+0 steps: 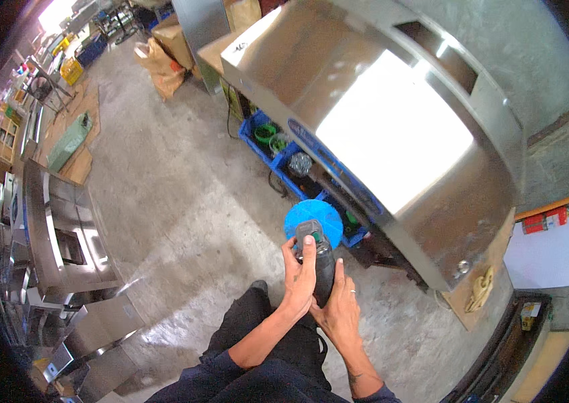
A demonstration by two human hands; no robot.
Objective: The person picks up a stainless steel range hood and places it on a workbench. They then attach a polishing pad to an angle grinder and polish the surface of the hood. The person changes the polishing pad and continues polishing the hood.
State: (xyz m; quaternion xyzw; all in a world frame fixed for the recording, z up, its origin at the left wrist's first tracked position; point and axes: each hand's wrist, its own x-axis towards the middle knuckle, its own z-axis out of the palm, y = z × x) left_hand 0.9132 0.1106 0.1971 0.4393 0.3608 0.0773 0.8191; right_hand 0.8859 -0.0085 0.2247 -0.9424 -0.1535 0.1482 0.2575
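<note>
A black-and-grey handheld power tool [325,269] is held in front of my body. My left hand [300,274] wraps round it near the grey head, with the thumb pressed on top. Around the lower end of the black body closes my right hand [341,310], its index finger stretched along the side and a ring on one finger. A round blue disc [323,212] shows right behind the tool's head; whether it is fixed to the tool or stands beyond it, I cannot tell. Part of the tool is hidden by my fingers.
Right ahead stands a large shiny metal hood [284,74], with blue bins [289,176] under its near edge. Metal units [73,248] stand at the left. Paper bags [161,70] sit on the concrete floor [163,174] farther off. A dark trough-like piece [509,342] lies at lower right.
</note>
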